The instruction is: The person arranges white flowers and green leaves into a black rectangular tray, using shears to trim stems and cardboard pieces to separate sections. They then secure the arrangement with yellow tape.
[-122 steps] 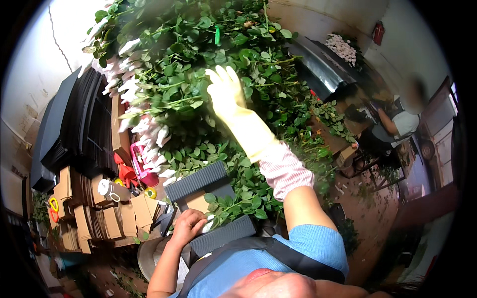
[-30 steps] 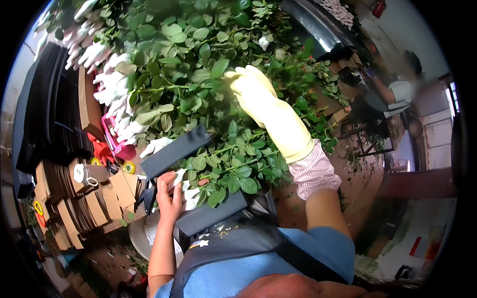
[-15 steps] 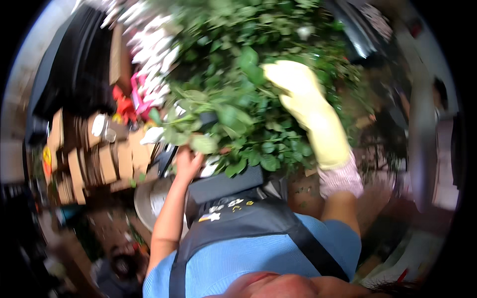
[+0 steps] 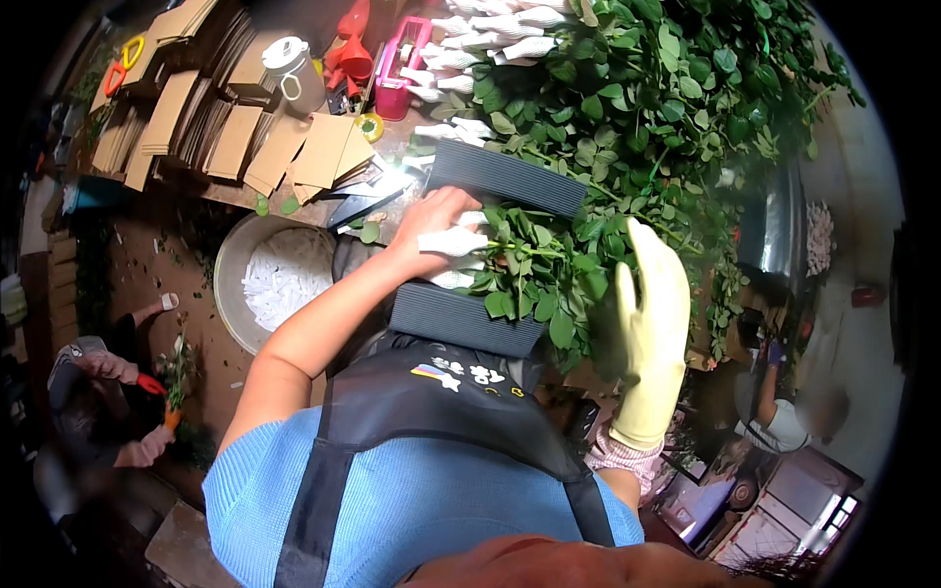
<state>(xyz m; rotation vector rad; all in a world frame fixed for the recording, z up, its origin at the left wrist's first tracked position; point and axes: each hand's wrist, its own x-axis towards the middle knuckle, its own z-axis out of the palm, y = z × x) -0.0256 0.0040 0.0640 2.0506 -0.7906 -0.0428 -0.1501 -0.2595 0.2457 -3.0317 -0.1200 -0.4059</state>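
Several flower heads in white net sleeves (image 4: 452, 243) lie with their leafy stems (image 4: 529, 257) between two dark grey corrugated sheets, a far one (image 4: 508, 177) and a near one (image 4: 466, 319). Bare, my left hand (image 4: 433, 221) curls around the netted heads, just below the far sheet; part of its grip is hidden by them. At the leafy end of the bunch is my right hand (image 4: 649, 318), in a pale yellow rubber glove. Its thumb stands apart from the fingers, beside the leaves, with nothing visible in it.
A large heap of leafy stems (image 4: 676, 88) covers the far right. Brown cardboard pieces (image 4: 230, 142), a white lidded jug (image 4: 292, 73) and a pink tape dispenser (image 4: 397, 69) stand at left. Below is a bucket (image 4: 231, 284) of white scraps. Other people work at both sides.
The view has shifted. My right hand has come from over the leafy heap down to the stem end of the bunch. The bunch now lies lower, between both corrugated sheets, with my left hand at its heads.
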